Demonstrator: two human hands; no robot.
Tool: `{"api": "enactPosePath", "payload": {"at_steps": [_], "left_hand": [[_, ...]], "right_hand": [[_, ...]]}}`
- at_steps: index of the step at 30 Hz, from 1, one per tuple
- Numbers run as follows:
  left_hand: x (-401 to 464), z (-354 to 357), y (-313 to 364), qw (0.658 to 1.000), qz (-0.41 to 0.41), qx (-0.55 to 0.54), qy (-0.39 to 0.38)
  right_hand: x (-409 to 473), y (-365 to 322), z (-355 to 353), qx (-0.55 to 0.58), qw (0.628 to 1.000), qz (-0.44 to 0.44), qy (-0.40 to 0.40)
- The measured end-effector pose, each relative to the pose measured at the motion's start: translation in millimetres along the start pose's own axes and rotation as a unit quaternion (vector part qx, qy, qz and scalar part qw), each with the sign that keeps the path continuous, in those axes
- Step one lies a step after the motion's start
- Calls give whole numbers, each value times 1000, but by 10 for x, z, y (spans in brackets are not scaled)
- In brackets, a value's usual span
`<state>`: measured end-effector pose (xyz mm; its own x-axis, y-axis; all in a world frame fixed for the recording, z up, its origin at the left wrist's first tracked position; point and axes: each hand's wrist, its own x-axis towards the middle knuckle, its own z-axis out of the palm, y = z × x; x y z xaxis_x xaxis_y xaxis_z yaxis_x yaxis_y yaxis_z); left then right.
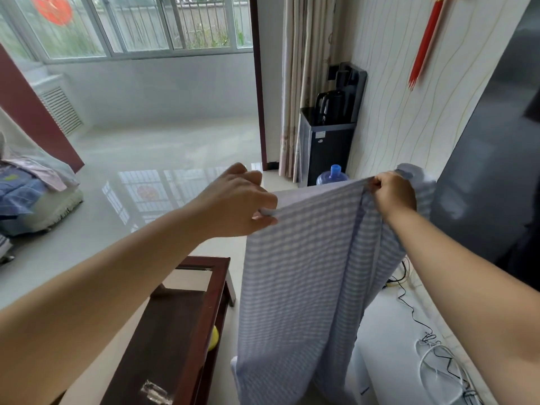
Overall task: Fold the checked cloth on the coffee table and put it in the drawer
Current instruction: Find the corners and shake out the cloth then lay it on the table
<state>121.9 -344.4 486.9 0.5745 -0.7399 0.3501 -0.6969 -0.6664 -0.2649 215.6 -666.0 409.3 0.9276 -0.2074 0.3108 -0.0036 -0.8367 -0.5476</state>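
You held the light blue-and-white checked cotton cloth (301, 276) up in the air, at about two o'clock from the dark red-brown wooden coffee table (172, 331), so it hung free and straight, probably ready for a fold. Your left hand (236, 200) pinched one top corner between thumb and curled fingers. Your right hand (394, 194), at three o'clock from the left, gripped the other corner with fingers clenched round bunched fabric. The top edge stretched taut between them. No drawer was visible.
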Motion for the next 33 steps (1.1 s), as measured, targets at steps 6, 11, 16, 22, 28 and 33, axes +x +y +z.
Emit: {"api": "enactPosePath", "payload": {"at_steps": [6, 11, 16, 22, 28, 33], "left_hand": [[-101, 97, -411, 982, -96, 124, -103], [-321, 321, -800, 939, -245, 166, -177], [-266, 394, -605, 962, -222, 156, -28], [-228, 270, -439, 958, -261, -122, 15], [-277, 330, -620, 876, -370, -306, -49], [-300, 680, -678, 683, -531, -496, 75]], "right_hand": [[-220, -17, 11, 33, 996, -81, 13], [-465, -220, 112, 20, 971, -237, -29], [-271, -82, 70, 19, 990, -141, -17], [-259, 63, 44, 80, 987, -140, -11], [-224, 64, 73, 127, 974, -182, -48], [40, 170, 255, 147, 988, -40, 39]]}}
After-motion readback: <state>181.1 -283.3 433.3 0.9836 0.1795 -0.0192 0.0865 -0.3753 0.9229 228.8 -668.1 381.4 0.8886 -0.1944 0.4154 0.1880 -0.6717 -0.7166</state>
